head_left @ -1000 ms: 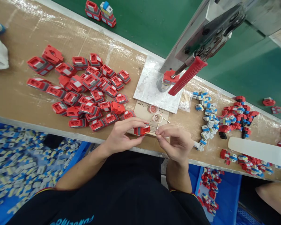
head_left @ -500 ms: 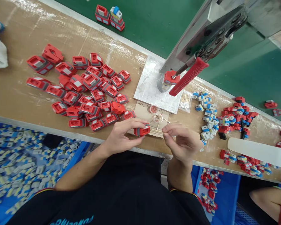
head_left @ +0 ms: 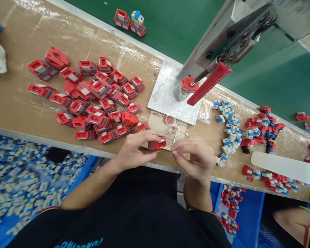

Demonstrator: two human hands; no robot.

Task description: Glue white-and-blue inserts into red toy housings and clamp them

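My left hand (head_left: 138, 148) pinches a red and grey toy vehicle part (head_left: 157, 143) between thumb and fingers, just above the near edge of the bench. From the right, my right hand (head_left: 193, 155) is closed on a thin pale stick, apparently a cotton swab (head_left: 166, 148). The stick's far end reaches the side of the red part; its tip is too small to make out. Beyond my hands, a small round dish of red liquid (head_left: 169, 120) and a clear ring-shaped lid (head_left: 174, 130) with swabs by it rest on a piece of cardboard (head_left: 155, 120).
A lever press (head_left: 209, 82) with a red handle stands on a metal plate (head_left: 161, 86). Many red parts (head_left: 100, 89) lie left; blue-white pieces (head_left: 229, 131), a swab bag (head_left: 205, 110) and a white bottle (head_left: 284, 167) lie right. Blue bins (head_left: 250, 213) stand below. Another person's arm (head_left: 294, 220) shows.
My right hand has moved left, bringing the swab up to the red part. My left hand holds the part almost where it was. The view has shifted slightly.
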